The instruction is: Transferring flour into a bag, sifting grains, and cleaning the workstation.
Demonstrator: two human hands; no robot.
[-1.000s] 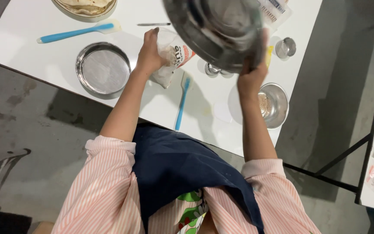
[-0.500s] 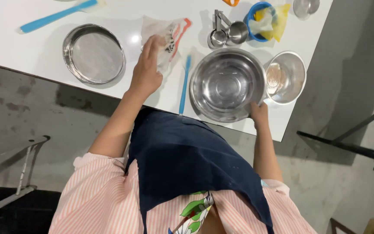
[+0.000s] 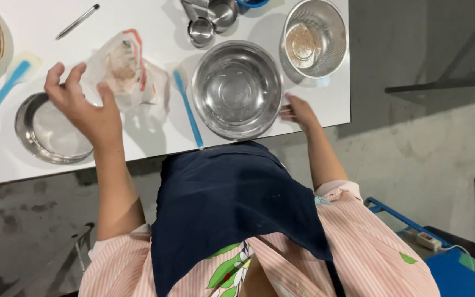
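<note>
A large steel mixing bowl (image 3: 237, 88) stands empty on the white table (image 3: 138, 137) near its front edge. My right hand (image 3: 298, 111) touches the bowl's right rim, fingers curled against it. My left hand (image 3: 86, 107) is raised with fingers spread, its fingertips at a clear plastic bag (image 3: 122, 69) holding pale flour, red-edged at the top. The bag lies left of the bowl. A blue spatula (image 3: 189, 113) lies between bag and bowl.
A round steel cake tin (image 3: 45, 135) sits under my left wrist. A steel sieve (image 3: 314, 37) with brown grains stands at the back right, steel measuring cups (image 3: 210, 19) behind the bowl. A second blue spatula (image 3: 1, 91) and a pen (image 3: 77, 21) lie at left.
The steel bowl came down from the air onto the table near its front edge. My right hand stayed at its rim. My left hand kept hold near the bag and spread its fingers.
</note>
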